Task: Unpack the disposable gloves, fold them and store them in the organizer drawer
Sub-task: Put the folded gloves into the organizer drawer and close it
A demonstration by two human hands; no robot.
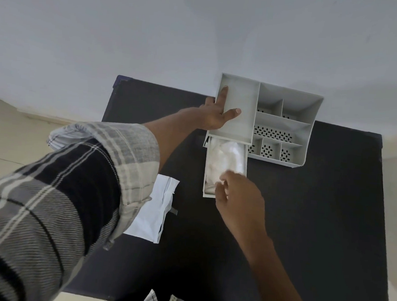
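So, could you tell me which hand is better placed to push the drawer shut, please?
The right hand, probably. It sits at the front edge of the open drawer, over the gloves, so it could push inward. The left hand lies spread on the organizer, seemingly steadying it.

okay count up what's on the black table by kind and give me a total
Grey organizer: 1
Pulled-out drawer with clear gloves inside: 1
White empty packet: 1
Hands, left hand and right hand: 2
Total: 5
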